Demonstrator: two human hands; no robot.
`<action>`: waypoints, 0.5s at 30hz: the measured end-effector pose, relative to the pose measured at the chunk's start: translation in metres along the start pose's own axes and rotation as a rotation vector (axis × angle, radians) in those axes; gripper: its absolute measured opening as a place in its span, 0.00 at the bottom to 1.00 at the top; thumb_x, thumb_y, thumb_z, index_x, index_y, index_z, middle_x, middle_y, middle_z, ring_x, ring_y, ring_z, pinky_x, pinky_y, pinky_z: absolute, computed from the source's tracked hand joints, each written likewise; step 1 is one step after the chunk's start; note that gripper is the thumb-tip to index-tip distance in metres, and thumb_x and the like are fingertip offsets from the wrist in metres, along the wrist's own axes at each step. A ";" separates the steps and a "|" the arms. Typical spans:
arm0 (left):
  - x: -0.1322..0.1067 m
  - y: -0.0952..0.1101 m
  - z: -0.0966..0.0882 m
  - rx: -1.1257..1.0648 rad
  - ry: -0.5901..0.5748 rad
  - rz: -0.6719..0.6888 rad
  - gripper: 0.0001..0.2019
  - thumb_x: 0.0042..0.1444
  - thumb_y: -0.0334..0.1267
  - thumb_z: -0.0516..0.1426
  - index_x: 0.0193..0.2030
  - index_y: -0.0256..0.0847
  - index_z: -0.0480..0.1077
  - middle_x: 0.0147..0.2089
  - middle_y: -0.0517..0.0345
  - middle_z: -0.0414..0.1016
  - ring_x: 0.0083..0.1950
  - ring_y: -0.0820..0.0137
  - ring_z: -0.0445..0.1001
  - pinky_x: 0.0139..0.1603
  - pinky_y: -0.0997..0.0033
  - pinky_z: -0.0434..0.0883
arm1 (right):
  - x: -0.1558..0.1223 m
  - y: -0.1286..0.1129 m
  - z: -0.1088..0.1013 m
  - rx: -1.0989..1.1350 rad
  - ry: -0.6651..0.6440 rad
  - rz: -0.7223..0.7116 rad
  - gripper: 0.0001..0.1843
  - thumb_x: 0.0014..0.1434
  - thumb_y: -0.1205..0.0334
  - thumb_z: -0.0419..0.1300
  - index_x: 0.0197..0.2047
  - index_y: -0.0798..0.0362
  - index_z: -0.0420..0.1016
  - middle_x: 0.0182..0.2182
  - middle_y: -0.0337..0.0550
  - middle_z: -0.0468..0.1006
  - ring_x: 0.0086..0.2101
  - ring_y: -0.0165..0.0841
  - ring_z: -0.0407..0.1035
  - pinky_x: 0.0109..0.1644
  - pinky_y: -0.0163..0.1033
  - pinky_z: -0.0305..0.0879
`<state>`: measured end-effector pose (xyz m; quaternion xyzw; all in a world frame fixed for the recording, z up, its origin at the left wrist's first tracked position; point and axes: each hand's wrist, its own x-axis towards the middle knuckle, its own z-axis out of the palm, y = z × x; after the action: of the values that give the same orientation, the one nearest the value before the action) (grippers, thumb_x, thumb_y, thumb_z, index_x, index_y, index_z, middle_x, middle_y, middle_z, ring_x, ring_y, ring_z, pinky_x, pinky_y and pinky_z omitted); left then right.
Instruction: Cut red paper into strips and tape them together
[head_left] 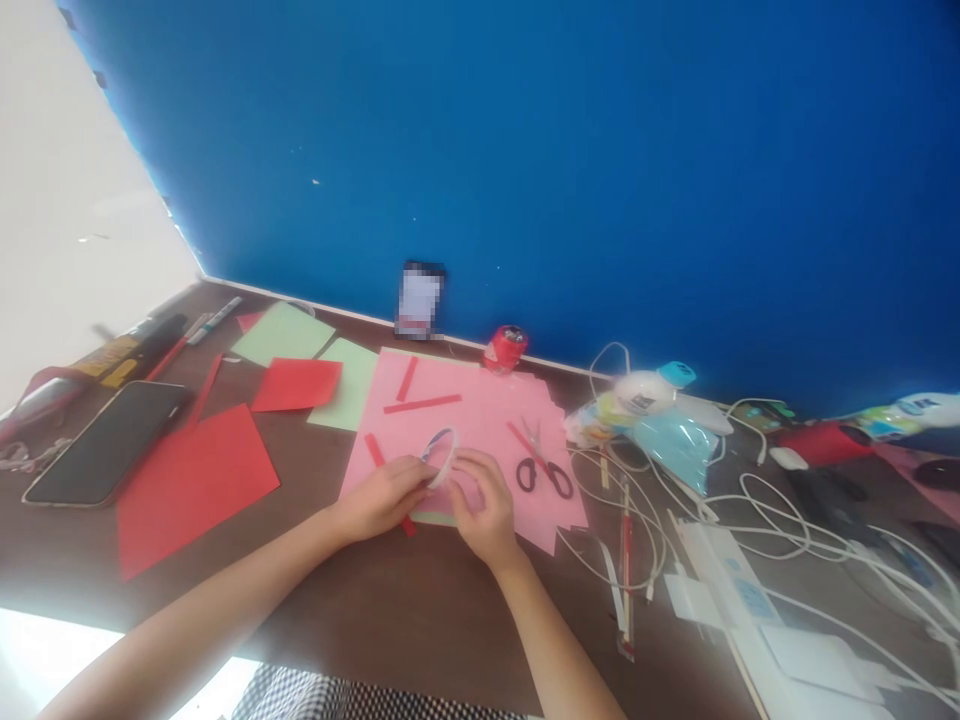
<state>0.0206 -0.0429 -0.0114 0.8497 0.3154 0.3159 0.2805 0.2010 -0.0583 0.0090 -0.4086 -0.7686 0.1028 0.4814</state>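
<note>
Between my two hands, above the pink paper (480, 420), is a thin white ring that looks like a roll of tape (447, 462). My left hand (386, 498) pinches its near left side. The thumb and fingers of my right hand (486, 500) curl around its right side. Red paper strips (422, 404) lie on the pink sheet, one partly under my left hand. To the right of my right hand, dark-handled scissors (544, 472) rest on the sheet, blades apart and pointing away. Blur hides exactly where my fingertips touch the ring.
Red paper (202, 485), pale green sheets (283, 335) and a dark phone (109, 440) lie left. Another phone (420, 300) leans on the blue wall, near a red object (506, 348). Right are a glue bottle (634, 400), tangled white cables (780, 540) and a power strip (720, 580).
</note>
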 end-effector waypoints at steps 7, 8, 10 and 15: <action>0.001 0.004 -0.005 -0.127 -0.031 -0.013 0.15 0.61 0.33 0.44 0.54 0.41 0.60 0.37 0.53 0.65 0.38 0.70 0.64 0.40 0.69 0.66 | -0.006 0.012 -0.006 -0.210 -0.036 -0.254 0.18 0.55 0.76 0.55 0.48 0.54 0.68 0.41 0.50 0.73 0.45 0.36 0.68 0.47 0.42 0.69; 0.001 0.005 -0.006 -0.139 -0.035 -0.018 0.16 0.62 0.32 0.43 0.56 0.41 0.59 0.37 0.53 0.65 0.38 0.70 0.64 0.40 0.69 0.66 | -0.006 0.012 -0.007 -0.228 -0.031 -0.269 0.17 0.55 0.76 0.55 0.47 0.54 0.69 0.40 0.50 0.74 0.43 0.36 0.68 0.45 0.42 0.69; 0.002 0.008 -0.008 -0.151 -0.037 -0.020 0.18 0.62 0.31 0.42 0.58 0.43 0.57 0.37 0.53 0.65 0.38 0.70 0.63 0.40 0.69 0.65 | -0.006 0.011 -0.009 -0.255 -0.032 -0.279 0.14 0.56 0.75 0.55 0.44 0.54 0.70 0.36 0.48 0.75 0.39 0.34 0.70 0.41 0.40 0.70; 0.002 0.009 -0.010 -0.143 -0.050 -0.026 0.20 0.61 0.30 0.42 0.59 0.43 0.56 0.37 0.52 0.65 0.38 0.69 0.63 0.40 0.68 0.65 | -0.005 0.007 -0.009 -0.296 -0.065 -0.258 0.11 0.58 0.74 0.52 0.41 0.55 0.71 0.33 0.47 0.75 0.37 0.34 0.70 0.39 0.39 0.69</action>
<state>0.0178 -0.0444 0.0015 0.8309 0.2960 0.3126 0.3525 0.2134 -0.0595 0.0067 -0.3694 -0.8366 -0.0609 0.3999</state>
